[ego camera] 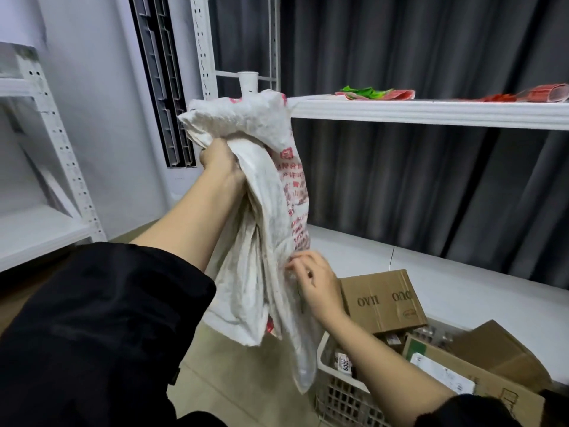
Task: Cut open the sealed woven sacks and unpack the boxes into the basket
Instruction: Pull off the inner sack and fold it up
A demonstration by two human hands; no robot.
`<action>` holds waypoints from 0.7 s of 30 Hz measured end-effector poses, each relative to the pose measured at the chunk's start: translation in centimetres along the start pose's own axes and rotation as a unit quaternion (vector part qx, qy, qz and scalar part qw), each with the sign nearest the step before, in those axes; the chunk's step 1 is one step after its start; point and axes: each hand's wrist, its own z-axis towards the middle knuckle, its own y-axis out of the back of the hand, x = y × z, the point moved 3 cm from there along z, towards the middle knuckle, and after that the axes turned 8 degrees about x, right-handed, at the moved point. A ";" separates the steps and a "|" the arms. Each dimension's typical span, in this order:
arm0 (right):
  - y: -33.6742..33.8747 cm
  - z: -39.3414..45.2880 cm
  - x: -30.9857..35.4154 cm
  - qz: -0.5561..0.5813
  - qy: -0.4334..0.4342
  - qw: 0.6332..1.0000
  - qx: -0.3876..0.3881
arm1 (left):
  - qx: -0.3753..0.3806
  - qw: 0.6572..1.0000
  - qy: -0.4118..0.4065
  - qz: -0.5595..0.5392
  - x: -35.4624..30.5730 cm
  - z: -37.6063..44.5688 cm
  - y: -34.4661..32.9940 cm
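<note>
Both hands on the woven sack [264,217]: left hand [220,163] clenches its bunched top, right hand [314,280] pinches lower down. It hangs limp, long axis vertical, just left of the basket [328,369] of cardboard boxes [381,298].

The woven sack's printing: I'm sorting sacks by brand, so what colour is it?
Red print on the white woven sack, clearest in the head view.

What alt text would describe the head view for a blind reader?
A left hand grips a limp white woven sack with red print held up, while the right hand pinches its side above a white plastic lattice basket of brown cardboard boxes.
</note>
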 end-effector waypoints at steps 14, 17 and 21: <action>12.7 10.0 2.1 0.268 -0.065 0.961 0.030 | 0.291 0.869 0.085 0.391 -0.7 -2.1 1.8; 15.5 10.7 4.6 0.139 0.030 0.990 -0.005 | 0.312 0.853 0.075 0.411 -0.5 -1.9 2.2; 17.0 11.2 7.0 -0.131 0.097 0.981 0.104 | 0.316 0.851 0.024 0.419 -0.4 -2.1 2.3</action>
